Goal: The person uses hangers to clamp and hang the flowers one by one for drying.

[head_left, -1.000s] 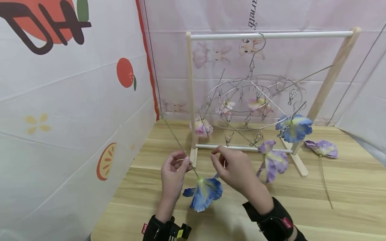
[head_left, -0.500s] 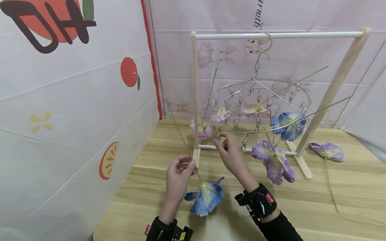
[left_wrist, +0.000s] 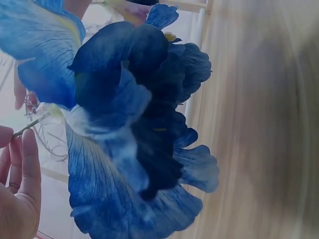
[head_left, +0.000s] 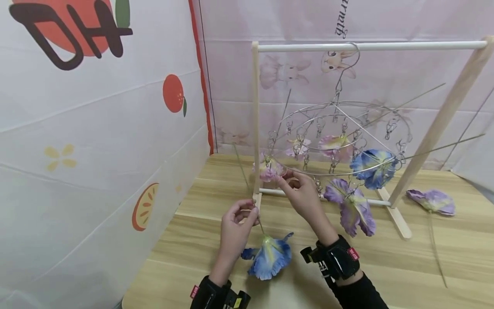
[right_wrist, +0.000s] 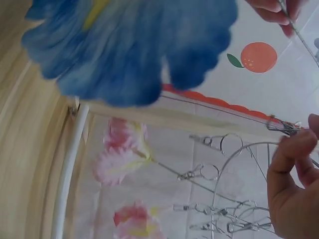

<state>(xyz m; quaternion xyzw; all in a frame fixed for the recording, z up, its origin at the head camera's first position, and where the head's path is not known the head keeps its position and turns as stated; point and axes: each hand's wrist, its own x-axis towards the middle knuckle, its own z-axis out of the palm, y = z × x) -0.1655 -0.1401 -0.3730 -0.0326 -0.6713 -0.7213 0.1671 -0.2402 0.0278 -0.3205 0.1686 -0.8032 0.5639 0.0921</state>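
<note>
My left hand (head_left: 239,223) pinches the thin green stem of a blue artificial flower (head_left: 270,257), whose head hangs low over the table. In the left wrist view its blue petals (left_wrist: 114,129) fill the middle, and the fingertips hold the stem close to the bloom. My right hand (head_left: 302,193) pinches a small wire clip (right_wrist: 284,127) at the front left of a round wire clip hanger (head_left: 357,123). Close behind those fingers is a pink flower (head_left: 267,168). Elsewhere on the hanger, a blue flower (head_left: 373,167) and a purple flower (head_left: 351,206) hang in clips.
The hanger hooks over a white rod (head_left: 301,46) between wooden posts (head_left: 444,116). Toward the back are more pink flowers (head_left: 335,146). Stems stick out beyond the hanger's rim. A loose purple flower (head_left: 434,201) lies on the wooden table (head_left: 185,257) at right. A printed sheet (head_left: 96,180) stands at left.
My right hand has moved forward to the hanger's front left and taken hold of a clip there. The hanger has turned a little. My left hand still holds the blue flower low.
</note>
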